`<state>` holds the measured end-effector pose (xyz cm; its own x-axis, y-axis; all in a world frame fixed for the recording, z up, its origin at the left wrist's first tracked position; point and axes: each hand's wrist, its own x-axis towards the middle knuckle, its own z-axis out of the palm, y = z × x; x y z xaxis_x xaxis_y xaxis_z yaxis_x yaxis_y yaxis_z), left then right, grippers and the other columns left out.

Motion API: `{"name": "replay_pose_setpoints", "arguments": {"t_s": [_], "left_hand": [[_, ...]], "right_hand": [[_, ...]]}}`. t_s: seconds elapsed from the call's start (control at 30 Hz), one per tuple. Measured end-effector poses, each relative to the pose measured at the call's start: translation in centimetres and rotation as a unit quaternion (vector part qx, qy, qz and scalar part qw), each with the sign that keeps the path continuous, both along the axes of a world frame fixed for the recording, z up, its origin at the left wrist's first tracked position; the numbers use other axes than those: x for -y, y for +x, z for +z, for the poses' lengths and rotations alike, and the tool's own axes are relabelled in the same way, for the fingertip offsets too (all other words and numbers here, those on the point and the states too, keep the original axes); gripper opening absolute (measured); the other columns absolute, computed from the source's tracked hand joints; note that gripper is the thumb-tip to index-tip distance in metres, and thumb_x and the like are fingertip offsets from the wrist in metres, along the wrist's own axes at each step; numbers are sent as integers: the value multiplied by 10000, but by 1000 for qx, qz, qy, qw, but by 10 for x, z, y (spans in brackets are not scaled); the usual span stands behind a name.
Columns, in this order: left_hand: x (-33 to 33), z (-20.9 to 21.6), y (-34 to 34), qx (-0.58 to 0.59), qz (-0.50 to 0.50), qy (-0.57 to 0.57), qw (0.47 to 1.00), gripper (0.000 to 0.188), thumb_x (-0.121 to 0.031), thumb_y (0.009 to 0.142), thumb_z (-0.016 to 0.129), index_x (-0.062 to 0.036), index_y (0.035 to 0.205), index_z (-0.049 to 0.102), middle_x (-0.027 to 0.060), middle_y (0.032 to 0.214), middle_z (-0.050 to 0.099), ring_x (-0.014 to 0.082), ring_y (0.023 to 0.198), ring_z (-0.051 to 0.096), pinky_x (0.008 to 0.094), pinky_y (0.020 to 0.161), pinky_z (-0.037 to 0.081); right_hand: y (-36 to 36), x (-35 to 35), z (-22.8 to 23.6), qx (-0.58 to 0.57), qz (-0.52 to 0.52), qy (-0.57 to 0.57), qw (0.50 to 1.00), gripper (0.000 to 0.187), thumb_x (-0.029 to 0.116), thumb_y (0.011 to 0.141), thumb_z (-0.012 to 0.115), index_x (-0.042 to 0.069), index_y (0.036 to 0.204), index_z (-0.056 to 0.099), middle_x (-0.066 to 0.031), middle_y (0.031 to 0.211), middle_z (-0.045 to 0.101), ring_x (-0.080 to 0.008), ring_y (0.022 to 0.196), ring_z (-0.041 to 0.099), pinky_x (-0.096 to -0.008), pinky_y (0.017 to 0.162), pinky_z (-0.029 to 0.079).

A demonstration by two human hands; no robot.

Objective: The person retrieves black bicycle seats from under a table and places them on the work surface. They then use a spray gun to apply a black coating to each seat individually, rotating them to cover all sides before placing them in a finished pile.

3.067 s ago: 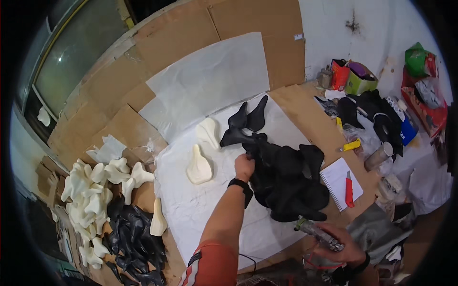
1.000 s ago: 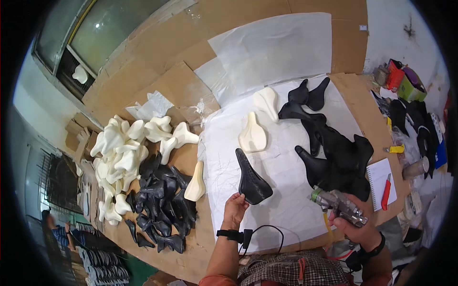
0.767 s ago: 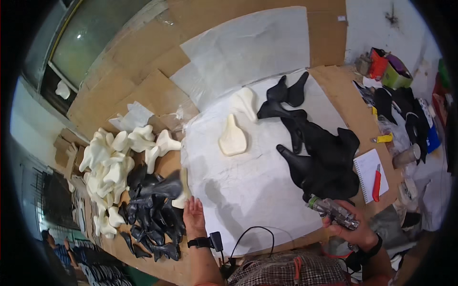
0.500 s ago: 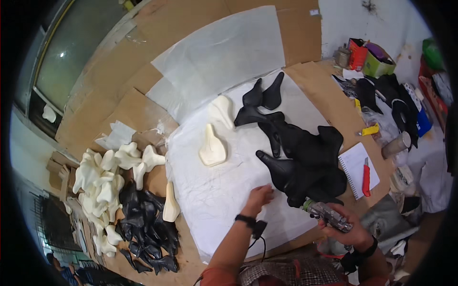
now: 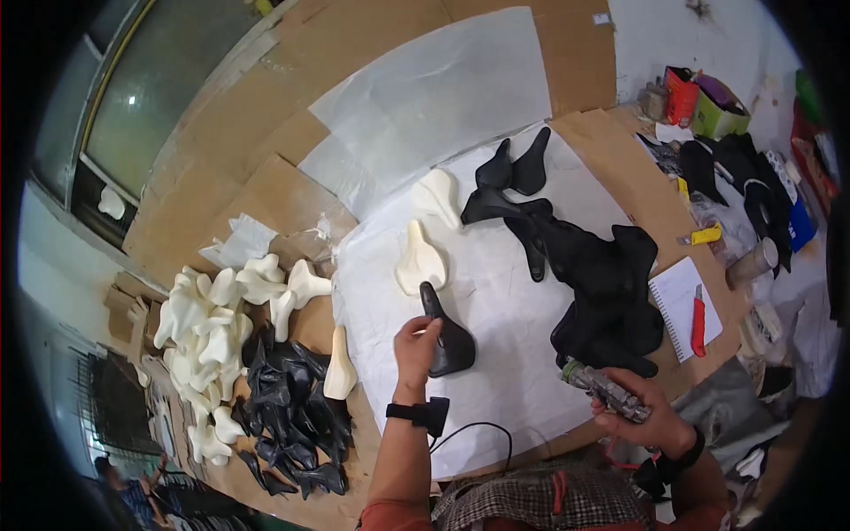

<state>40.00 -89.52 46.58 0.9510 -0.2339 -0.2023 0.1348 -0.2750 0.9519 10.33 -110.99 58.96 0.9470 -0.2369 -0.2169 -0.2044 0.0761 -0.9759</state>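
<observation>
My left hand [image 5: 413, 352] pinches the edge of a black bicycle saddle cover [image 5: 457, 347] over the middle of the white sheet [image 5: 513, 407]. The cover's narrow nose points away from me, close to the near edge of a cream foam saddle pad [image 5: 419, 264]. Behind that pad lies a second cream pad [image 5: 436, 196]. At the right, my right hand [image 5: 653, 414] is wrapped round a grimy grey tool with a greenish tip that looks like a spray gun [image 5: 611, 392]. Its tip is beside a heap of black saddle covers [image 5: 611, 292].
Cream saddle pads [image 5: 204, 332] are piled at the left, with glossy black covers [image 5: 288, 398] beside them. One pad [image 5: 340, 367] rests on the sheet's left edge. At the right lie a notebook [image 5: 670, 301], a red cutter knife [image 5: 699, 323] and a yellow cutter [image 5: 706, 234].
My left hand has moved left from the black heap, bringing one saddle cover to the middle of the sheet. My right hand still holds the tool near the heap. The view has shifted slightly.
</observation>
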Motion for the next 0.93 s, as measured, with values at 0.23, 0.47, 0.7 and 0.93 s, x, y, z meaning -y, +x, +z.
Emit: {"name": "replay_pose_setpoints", "arguments": {"t_s": [0.23,0.47,0.7,0.93], "left_hand": [[-75,-129,-6,-248,129,13,960,431,-337,800,644,40,990,557,167,818,612,278,684,607,365,594,502],[-66,-143,-9,-415,128,-245,867,175,-227,824,630,-78,862,548,45,680,552,203,570,551,297,509,430],[-64,-107,-52,-351,124,-216,903,193,-140,755,697,-101,743,508,7,610,492,177,525,535,273,490,404],[-96,-103,-37,-297,121,-208,924,142,-156,786,671,-85,800,550,10,636,542,183,524,548,287,481,422]], "right_hand": [[-8,-21,13,-27,-7,-5,1000,554,64,763,692,-15,1250,438,-64,943,604,-107,873,577,-262,779,471],[-7,-43,30,-85,41,-21,995,512,151,791,701,-9,1218,469,-33,906,578,-75,821,532,-235,726,433],[11,-54,25,29,-58,-65,996,502,185,791,691,-12,1200,479,-24,890,582,-81,814,545,-235,739,444],[-3,-47,32,18,26,-112,993,497,171,798,677,-9,1214,473,-46,902,596,-78,793,577,-224,721,472]]}}
